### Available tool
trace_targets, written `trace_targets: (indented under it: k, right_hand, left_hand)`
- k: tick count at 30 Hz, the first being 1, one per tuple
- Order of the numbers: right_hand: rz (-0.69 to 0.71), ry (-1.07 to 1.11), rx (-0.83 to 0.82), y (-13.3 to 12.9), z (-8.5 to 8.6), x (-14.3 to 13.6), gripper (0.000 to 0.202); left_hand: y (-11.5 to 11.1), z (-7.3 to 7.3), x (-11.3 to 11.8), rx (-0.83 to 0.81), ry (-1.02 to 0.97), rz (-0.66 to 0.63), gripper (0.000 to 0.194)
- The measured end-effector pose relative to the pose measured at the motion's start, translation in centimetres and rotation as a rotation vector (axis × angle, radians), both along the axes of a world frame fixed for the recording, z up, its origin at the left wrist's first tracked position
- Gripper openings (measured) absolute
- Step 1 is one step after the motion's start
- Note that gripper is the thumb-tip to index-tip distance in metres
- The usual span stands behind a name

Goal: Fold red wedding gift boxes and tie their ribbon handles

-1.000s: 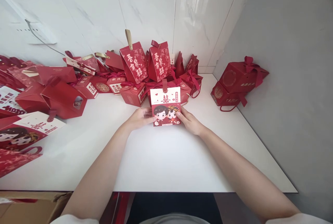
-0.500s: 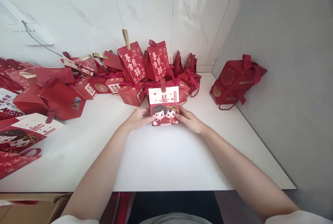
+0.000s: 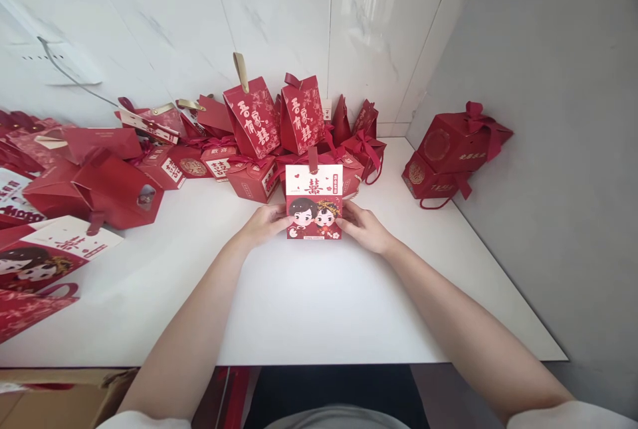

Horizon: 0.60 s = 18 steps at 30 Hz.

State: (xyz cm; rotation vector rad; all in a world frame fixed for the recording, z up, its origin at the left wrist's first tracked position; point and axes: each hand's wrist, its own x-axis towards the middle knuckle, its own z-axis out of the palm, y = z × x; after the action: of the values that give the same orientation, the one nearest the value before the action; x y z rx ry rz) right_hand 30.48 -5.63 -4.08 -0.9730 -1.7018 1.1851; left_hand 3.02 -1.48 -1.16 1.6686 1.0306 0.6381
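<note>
Upright on the white table stands a red and white gift box (image 3: 314, 206) with two cartoon faces, red lettering and a ribbon loop on top. My left hand (image 3: 268, 224) grips its left side, thumb at the front edge and fingers behind. On the other side, my right hand (image 3: 366, 226) holds the box the same way, fingers partly hidden. Right behind it are red boxes tied with ribbon, one a red box (image 3: 252, 178) with a patterned label. Two red bags with white lettering, a left bag (image 3: 254, 117) and a right bag (image 3: 301, 115), rest on top of them.
Several red boxes crowd the left, among them a box with a round window (image 3: 119, 190) and a lying cartoon box (image 3: 50, 253). Two stacked red boxes (image 3: 451, 150) stand by the grey right wall. Below the table's front edge is an open cardboard box (image 3: 60, 402).
The gift box has turned slightly and now faces me more squarely, its lower edge a little further left. Both hands keep their hold on its sides.
</note>
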Motion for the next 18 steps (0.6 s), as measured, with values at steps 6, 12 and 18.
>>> trace_targets:
  k: [6, 12, 18]
  right_hand:
    - [-0.028, -0.024, 0.036, 0.06, -0.4, -0.17, 0.044]
    - [-0.038, -0.039, 0.061, -0.08, -0.65, -0.37, 0.044]
    - [-0.034, -0.025, 0.048, -0.01, -0.54, -0.42, 0.042]
  left_hand:
    - [-0.03, -0.07, 0.0, 0.025, 0.002, -0.006, 0.054]
    - [0.03, -0.35, 0.03, 0.097, 0.039, 0.012, 0.056]
    - [-0.1, -0.12, 0.09, 0.095, 0.051, 0.022, 0.056]
